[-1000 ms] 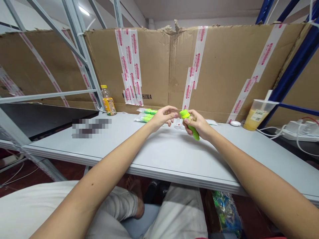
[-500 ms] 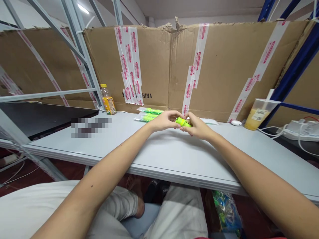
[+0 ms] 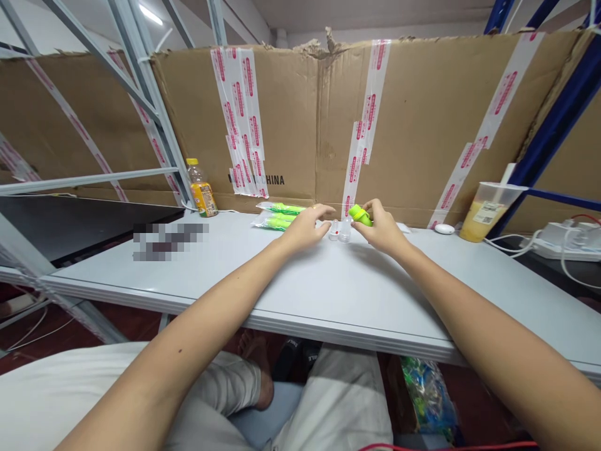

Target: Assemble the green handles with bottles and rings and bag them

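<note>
My right hand grips a bright green plastic tube with a ribbed cap near the back of the white table. My left hand hovers low over the table beside it, fingers apart, fingertips close to two small clear caps that stand between the hands. Two bagged green tubes lie just behind my left hand.
A cardboard wall with red-printed tape backs the table. A small yellow drink bottle stands at the back left. At the right are a white puck, a plastic cup of yellow drink and a power strip.
My hands have come apart. The right hand has carried the green tube back and to the right, uncovering the small clear caps; the left hand has let go of it and opened.
</note>
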Tool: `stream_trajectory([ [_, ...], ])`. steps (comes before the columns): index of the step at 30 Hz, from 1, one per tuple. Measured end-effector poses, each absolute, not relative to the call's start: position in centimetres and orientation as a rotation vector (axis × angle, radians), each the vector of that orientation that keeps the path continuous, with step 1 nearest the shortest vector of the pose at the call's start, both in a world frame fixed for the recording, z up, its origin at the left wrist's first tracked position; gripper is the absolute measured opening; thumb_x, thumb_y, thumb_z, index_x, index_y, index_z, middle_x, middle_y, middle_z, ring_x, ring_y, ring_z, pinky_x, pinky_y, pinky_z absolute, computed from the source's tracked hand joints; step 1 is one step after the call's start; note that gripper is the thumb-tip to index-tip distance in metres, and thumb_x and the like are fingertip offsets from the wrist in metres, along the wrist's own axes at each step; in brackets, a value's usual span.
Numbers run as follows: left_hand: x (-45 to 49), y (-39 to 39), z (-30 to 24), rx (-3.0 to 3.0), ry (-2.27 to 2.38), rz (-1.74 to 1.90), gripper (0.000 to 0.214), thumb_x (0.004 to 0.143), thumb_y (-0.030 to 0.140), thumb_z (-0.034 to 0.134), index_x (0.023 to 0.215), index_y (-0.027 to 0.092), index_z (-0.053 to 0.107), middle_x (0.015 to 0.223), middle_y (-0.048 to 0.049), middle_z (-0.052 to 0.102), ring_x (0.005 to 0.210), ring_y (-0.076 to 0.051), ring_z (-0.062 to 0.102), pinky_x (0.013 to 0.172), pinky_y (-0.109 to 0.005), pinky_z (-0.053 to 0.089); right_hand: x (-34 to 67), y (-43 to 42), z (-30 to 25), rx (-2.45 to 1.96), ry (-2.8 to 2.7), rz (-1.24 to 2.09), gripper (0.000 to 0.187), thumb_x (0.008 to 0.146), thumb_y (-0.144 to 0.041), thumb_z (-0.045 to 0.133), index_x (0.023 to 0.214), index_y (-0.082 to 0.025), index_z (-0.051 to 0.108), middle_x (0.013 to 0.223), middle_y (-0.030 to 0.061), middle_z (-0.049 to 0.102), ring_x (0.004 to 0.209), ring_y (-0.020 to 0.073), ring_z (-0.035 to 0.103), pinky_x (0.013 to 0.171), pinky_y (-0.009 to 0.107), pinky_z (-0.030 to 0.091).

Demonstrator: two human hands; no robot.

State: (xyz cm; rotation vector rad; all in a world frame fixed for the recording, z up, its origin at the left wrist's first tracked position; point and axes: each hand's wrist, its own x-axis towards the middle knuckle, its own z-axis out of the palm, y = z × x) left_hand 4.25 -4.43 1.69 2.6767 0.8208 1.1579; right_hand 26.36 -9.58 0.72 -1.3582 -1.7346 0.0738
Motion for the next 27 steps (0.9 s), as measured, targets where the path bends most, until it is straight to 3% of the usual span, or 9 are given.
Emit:
stream_trajectory([
  [3, 4.5, -3.5, 0.9, 2.931, 0.823, 1.034, 0.04, 0.086, 0.015, 0.053, 0.125, 0.018, 0.06, 0.131, -0.0089, 0.063, 0.12, -0.024, 0.056, 0.105, -0.04, 0.041, 26.8, -9.1, 0.5, -1.425, -1.692, 0.065, 0.038, 0.076, -0.045, 0.064, 0.099, -0.024, 0.041, 0.088, 0.0062, 0.064, 0.074, 0.0243, 0.057, 0.067, 0.033, 0.039],
  [8, 5.4, -2.6, 0.2, 3.022, 0.91, 0.899, 0.044, 0.088, 0.018, 0.054, 0.131, 0.021, 0.057, 0.133, -0.0081, 0.062, 0.121, -0.025, 0.054, 0.106, -0.041, 0.04, 26.6, -8.9, 0.1, -1.44, -1.725, 0.083, 0.036, 0.077, -0.044, 0.062, 0.101, -0.024, 0.042, 0.084, 0.0042, 0.063, 0.07, 0.0227, 0.056, 0.064, 0.032, 0.038],
  [12, 5.2, -2.4, 0.2, 2.944, 1.05, 0.897, 0.027, 0.089, 0.021, 0.056, 0.113, 0.019, 0.066, 0.111, -0.0102, 0.069, 0.108, -0.026, 0.059, 0.096, -0.04, 0.043, 26.3, -9.1, 0.0, -1.434, -1.752, 0.101, 0.038, 0.077, -0.044, 0.061, 0.103, -0.024, 0.042, 0.085, 0.0043, 0.063, 0.07, 0.0222, 0.056, 0.065, 0.032, 0.038],
  [16, 4.4, -2.8, 0.9, 2.712, 1.021, 1.086, 0.011, 0.086, 0.027, 0.061, 0.091, 0.019, 0.066, 0.092, -0.0054, 0.07, 0.088, -0.02, 0.062, 0.082, -0.033, 0.046, 26.0, -9.4, 0.0, -1.413, -1.794, 0.13, 0.038, 0.078, -0.044, 0.061, 0.105, -0.023, 0.043, 0.088, 0.0049, 0.064, 0.073, 0.0226, 0.057, 0.066, 0.032, 0.039],
  [23, 3.6, -3.2, 3.0, 1.717, 0.829, 1.441, 0.022, 0.079, 0.033, 0.07, 0.08, 0.015, 0.057, 0.067, -0.0016, 0.065, 0.059, -0.013, 0.063, 0.055, -0.025, 0.05, 25.4, -10.0, 0.2, -1.451, -1.83, 0.101, 0.037, 0.078, -0.042, 0.061, 0.106, -0.024, 0.044, 0.083, 0.0032, 0.061, 0.07, 0.0217, 0.054, 0.065, 0.032, 0.037],
  [27, 3.8, -3.6, 3.1, 1.644, 0.748, 1.433, 0.027, 0.075, 0.033, 0.076, 0.081, 0.014, 0.057, 0.066, -0.0008, 0.065, 0.055, -0.012, 0.063, 0.049, -0.024, 0.051, 24.8, -10.6, 0.4, -1.417, -1.894, 0.115, 0.035, 0.079, -0.042, 0.06, 0.106, -0.025, 0.046, 0.077, 0.0006, 0.058, 0.067, 0.0205, 0.052, 0.063, 0.031, 0.036],
])
